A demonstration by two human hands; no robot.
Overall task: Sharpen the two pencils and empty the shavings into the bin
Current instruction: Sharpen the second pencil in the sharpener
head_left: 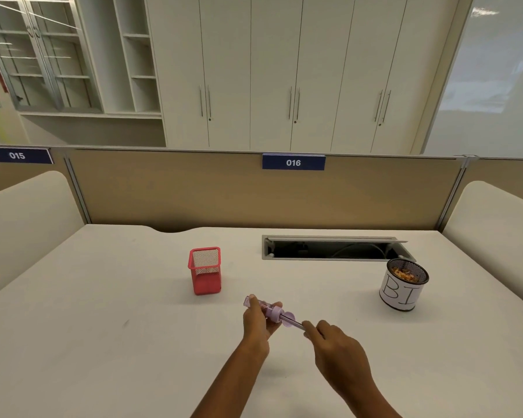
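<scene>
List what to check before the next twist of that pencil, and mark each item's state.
1. Left hand grips the sharpener: ok.
2. Right hand pinches the pencil: ok.
3. Pencil seated in the sharpener's opening: ok.
4. Pencil tip sharp enough: cannot tell, it is hidden inside.
5. Bin upright and open on the desk, shavings inside: ok.
6. Second pencil located: cannot tell; none shows on the desk or in the red mesh holder.
</scene>
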